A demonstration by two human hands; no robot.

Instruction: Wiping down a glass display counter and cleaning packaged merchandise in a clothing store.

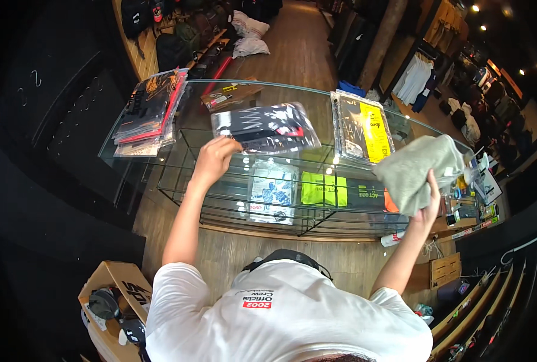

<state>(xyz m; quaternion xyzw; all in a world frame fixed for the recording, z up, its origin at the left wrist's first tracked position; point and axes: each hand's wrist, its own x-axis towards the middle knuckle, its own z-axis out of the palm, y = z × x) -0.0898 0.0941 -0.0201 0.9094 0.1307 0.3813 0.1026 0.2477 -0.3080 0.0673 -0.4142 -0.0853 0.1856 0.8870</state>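
My left hand (219, 155) pinches the lower-left corner of a clear-bagged dark garment with white markings (259, 123), which lies over the glass counter (292, 89). At the right, my right hand (428, 202) grips a folded grey-green fabric item (414, 170), held over the counter's right part. A pile of bagged dark and red items (148, 111) rests at the counter's left, and a bagged stack with a yellow panel (362, 127) sits right of the middle package. Under the glass, a pale blue-printed package (271, 190) and a bright yellow-green one (323, 188) show on the shelf.
A cardboard box (117, 277) with items inside stands at lower left, wooden racks (473, 308) at lower right. Assorted small items (470, 211) crowd the counter's right end. Beyond the counter, bags (250, 36) and clothing rails (422, 78) line a wooden-floored aisle.
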